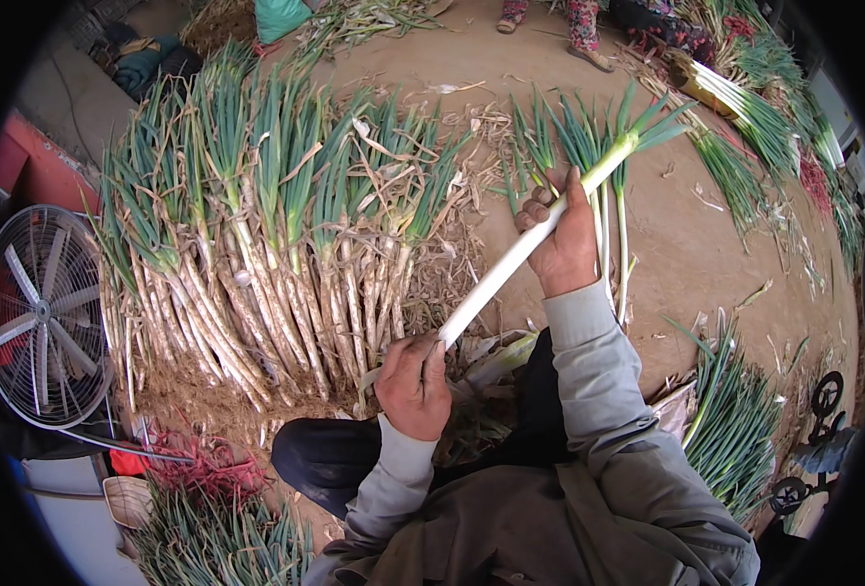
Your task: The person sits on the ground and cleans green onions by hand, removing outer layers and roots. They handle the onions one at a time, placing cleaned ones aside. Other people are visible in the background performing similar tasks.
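Note:
A long green onion with a clean white stalk (502, 275) lies slanted across the view, its green leaves at the upper right. My right hand (568, 234) is closed around the stalk below the leaves. The fingers of my left hand (414, 381) pinch its lower end; a pale strip hangs beside them, and what they grip exactly is partly hidden. To the left lies a wide row of unpeeled green onions (278, 293) with soil-stained stalks and brown roots. Several thinner, clean onions (620, 242) lie on the ground behind my right hand and forearm.
A metal floor fan (44, 315) stands at the far left. Red twine (201, 465) and more onion leaves (220, 542) lie at the lower left. Another onion pile (736, 425) is at the right. Onion bundles (754, 124) and a person's legs (582, 26) are farther off.

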`<state>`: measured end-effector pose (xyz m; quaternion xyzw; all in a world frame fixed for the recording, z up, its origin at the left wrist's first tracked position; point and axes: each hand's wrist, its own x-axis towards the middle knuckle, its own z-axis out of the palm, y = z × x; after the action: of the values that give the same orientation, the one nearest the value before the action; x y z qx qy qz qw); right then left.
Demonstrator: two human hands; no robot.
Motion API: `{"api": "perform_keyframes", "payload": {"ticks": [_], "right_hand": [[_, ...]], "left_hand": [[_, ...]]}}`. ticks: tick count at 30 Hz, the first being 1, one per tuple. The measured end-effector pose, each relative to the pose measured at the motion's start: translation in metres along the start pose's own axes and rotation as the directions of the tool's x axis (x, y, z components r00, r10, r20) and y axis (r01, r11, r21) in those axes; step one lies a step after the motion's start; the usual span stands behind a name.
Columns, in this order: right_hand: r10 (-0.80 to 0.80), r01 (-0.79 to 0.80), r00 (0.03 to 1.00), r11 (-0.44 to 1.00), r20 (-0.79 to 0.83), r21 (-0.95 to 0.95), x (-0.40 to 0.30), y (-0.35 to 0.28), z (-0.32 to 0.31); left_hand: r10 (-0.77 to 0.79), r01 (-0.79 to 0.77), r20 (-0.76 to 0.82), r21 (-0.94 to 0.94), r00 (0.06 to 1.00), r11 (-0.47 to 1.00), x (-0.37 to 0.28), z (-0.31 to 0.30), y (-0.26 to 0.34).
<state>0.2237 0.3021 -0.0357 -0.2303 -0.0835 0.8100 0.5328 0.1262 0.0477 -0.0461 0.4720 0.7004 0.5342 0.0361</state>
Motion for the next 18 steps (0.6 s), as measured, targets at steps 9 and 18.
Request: {"api": "perform_keyframes", "payload": {"ticks": [9,18], "right_hand": [[-0.041,0.041,0.999,0.998,0.012,-0.04,-0.004,0.006,0.003],[-0.004,0.008,0.996,0.999,0.085,-0.043,-0.012,0.008,0.009]], "left_hand": [[-0.156,0.156,-0.013,0.002,0.988,0.988,0.004,0.002,-0.016],[-0.177,0.179,-0.124,0.007,0.976,0.984,0.004,0.005,-0.02]]}}
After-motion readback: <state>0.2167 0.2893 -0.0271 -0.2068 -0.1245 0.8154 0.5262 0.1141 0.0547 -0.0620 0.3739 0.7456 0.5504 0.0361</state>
